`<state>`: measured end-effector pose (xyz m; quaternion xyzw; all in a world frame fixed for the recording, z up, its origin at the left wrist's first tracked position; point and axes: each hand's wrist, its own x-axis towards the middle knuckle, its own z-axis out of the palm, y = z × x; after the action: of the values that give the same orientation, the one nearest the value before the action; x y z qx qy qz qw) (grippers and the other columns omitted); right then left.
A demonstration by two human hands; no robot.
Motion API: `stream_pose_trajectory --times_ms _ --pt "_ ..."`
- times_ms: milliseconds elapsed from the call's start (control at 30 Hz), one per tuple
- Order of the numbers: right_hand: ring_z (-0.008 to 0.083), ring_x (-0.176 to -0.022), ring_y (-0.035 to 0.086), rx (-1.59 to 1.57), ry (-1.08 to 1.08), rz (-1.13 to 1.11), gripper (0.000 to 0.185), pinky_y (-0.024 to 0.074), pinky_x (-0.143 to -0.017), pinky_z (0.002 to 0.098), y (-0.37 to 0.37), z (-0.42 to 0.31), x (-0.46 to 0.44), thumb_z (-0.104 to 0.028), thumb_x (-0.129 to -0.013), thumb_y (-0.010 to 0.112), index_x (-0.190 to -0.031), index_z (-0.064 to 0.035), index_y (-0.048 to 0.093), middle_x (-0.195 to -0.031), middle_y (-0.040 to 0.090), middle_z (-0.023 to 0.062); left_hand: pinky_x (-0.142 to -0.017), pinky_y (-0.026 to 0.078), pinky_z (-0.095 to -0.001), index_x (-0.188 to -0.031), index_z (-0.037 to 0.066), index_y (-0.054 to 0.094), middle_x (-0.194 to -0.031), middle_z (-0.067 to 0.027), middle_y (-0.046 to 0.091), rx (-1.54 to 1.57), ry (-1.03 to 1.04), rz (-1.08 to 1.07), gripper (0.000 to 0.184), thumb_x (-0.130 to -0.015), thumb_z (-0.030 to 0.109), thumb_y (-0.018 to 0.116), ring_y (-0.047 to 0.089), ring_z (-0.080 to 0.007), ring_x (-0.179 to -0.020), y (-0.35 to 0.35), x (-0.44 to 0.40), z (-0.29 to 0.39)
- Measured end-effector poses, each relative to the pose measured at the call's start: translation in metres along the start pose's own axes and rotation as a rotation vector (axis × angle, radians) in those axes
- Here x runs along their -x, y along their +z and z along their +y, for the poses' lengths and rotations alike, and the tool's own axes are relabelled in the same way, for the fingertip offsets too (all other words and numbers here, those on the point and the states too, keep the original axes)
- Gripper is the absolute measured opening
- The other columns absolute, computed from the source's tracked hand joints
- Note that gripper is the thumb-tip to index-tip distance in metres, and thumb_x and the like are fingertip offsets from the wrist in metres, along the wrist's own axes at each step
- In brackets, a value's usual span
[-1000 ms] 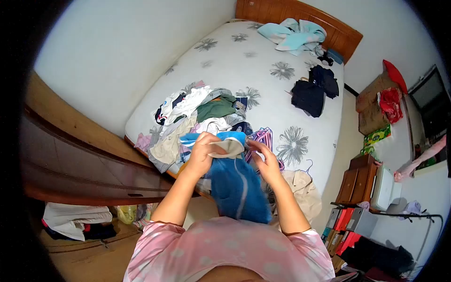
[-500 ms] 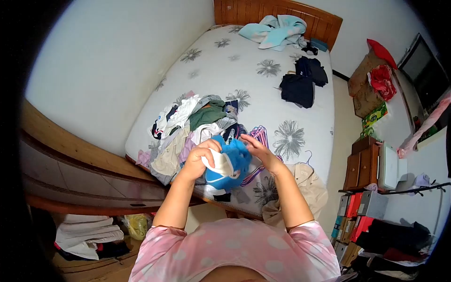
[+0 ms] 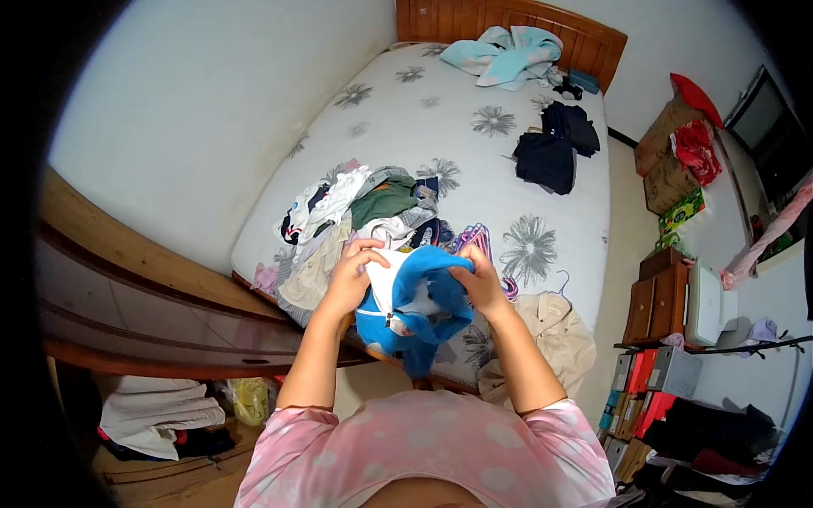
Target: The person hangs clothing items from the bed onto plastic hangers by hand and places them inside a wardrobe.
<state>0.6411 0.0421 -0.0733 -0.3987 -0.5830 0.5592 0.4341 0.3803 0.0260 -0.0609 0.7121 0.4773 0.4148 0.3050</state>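
Note:
A blue fleecy garment with white parts [image 3: 406, 275] hangs spread between my two hands above the near edge of the bed. My left hand [image 3: 349, 278] pinches its white section. On the other side, my right hand [image 3: 483, 281] grips the blue edge, thumb on top. A small dark and metallic detail, perhaps a zipper pull, shows on its front. Just beyond my left hand lies a heap of mixed clothes [image 3: 381, 203]. Pink and purple hangers [image 3: 476, 240] lie behind my right hand. A beige shirt [image 3: 555, 334] lies to the right with a hanger hook above it.
Dark folded clothes [image 3: 546, 161] and a pale blue blanket [image 3: 508, 55] lie farther up the bed [image 3: 398, 127]. A wardrobe edge [image 3: 169, 288] runs along the left. Stacked shoe boxes [image 3: 631, 389] and a small wooden cabinet [image 3: 656, 309] stand on the right.
The garment has gone from bunched to opened out, with its inside showing. My right hand has closed on its edge. The view has shifted slightly.

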Motion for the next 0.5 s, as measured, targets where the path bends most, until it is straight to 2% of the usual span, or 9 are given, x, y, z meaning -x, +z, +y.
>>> stream_pose_trajectory --times_ms 100,133,167,233,267,367,400,500 --pt "0.0108 -0.078 0.049 0.169 0.012 -0.023 0.016 0.0408 -0.07 0.0275 0.009 -0.009 -0.001 -0.009 -0.083 0.062 -0.089 -0.0055 0.047 -0.078 0.05 0.0036 -0.101 0.033 -0.0316 -0.111 0.005 0.057 -0.114 -0.0075 0.054 0.385 -0.217 0.023 0.038 -0.076 -0.009 0.05 0.045 -0.0197 -0.117 0.009 0.005 0.003" --pt "0.013 -0.079 0.05 0.253 -0.139 -0.044 0.018 0.0416 -0.071 0.0288 0.016 0.0 -0.004 -0.005 -0.081 0.063 -0.091 -0.0043 0.047 -0.081 0.051 0.0063 -0.103 0.031 -0.0314 -0.125 0.004 0.046 -0.121 -0.0092 0.052 0.452 -0.299 -0.046 0.047 -0.08 -0.007 0.052 0.043 -0.0191 -0.12 0.018 0.005 0.004" --pt "0.0138 -0.08 0.051 0.244 -0.107 -0.067 0.019 0.042 -0.072 0.0292 0.02 0.005 -0.003 -0.005 -0.081 0.063 -0.092 -0.0039 0.047 -0.082 0.051 0.0068 -0.103 0.033 -0.0328 -0.13 0.004 0.043 -0.128 -0.012 0.047 0.377 -0.271 -0.114 0.053 -0.08 0.001 0.061 0.044 -0.0208 -0.12 0.025 0.007 0.009" --pt "0.0153 -0.083 0.052 0.227 -0.046 -0.118 0.022 0.0426 -0.074 0.0301 0.026 0.006 -0.001 -0.003 -0.079 0.063 -0.094 -0.0031 0.047 -0.085 0.053 0.0079 -0.104 0.032 -0.0334 -0.135 0.009 0.04 -0.129 -0.0111 0.05 0.201 -0.146 -0.2 0.072 -0.071 0.006 0.073 0.045 -0.023 -0.121 0.037 0.005 0.034" --pt "0.0159 -0.085 0.054 0.194 0.021 -0.13 0.026 0.0434 -0.076 0.0304 0.027 0.004 0.001 -0.002 -0.078 0.063 -0.101 -0.0036 0.052 -0.09 0.057 0.0083 -0.104 0.032 -0.0347 -0.137 0.009 0.038 -0.132 -0.0124 0.048 0.078 -0.114 -0.245 0.084 -0.064 0.008 0.079 0.045 -0.0243 -0.122 0.04 0.003 0.037" --pt "0.0155 -0.086 0.055 0.154 0.007 -0.184 0.029 0.0444 -0.077 0.0301 0.019 0.008 0.003 -0.001 -0.077 0.064 -0.105 -0.0036 0.057 -0.094 0.06 0.0076 -0.102 0.034 -0.0351 -0.138 0.01 0.037 -0.128 -0.0127 0.05 0.073 -0.01 -0.257 0.086 -0.063 0.009 0.08 0.045 -0.0257 -0.122 0.053 0.001 0.021" --pt "0.0155 -0.086 0.056 0.131 0.003 -0.186 0.029 0.0447 -0.077 0.0298 0.015 0.006 0.003 -0.001 -0.077 0.063 -0.106 -0.0034 0.058 -0.095 0.061 0.0072 -0.096 0.039 -0.0345 -0.13 0.007 0.047 -0.117 -0.0132 0.056 0.056 -0.055 -0.24 0.07 -0.066 0.01 0.077 0.051 -0.0258 -0.113 0.053 -0.002 0.029" --pt "0.0155 -0.086 0.056 0.075 0.038 -0.173 0.03 0.0453 -0.077 0.029 0.003 0.001 0.006 0.0 -0.077 0.064 -0.106 -0.0024 0.061 -0.097 0.062 0.006 -0.086 0.043 -0.033 -0.116 0.003 0.056 -0.104 -0.0116 0.06 0.14 -0.293 -0.297 0.047 -0.073 0.01 0.072 0.056 -0.0228 -0.1 0.06 -0.002 0.014"
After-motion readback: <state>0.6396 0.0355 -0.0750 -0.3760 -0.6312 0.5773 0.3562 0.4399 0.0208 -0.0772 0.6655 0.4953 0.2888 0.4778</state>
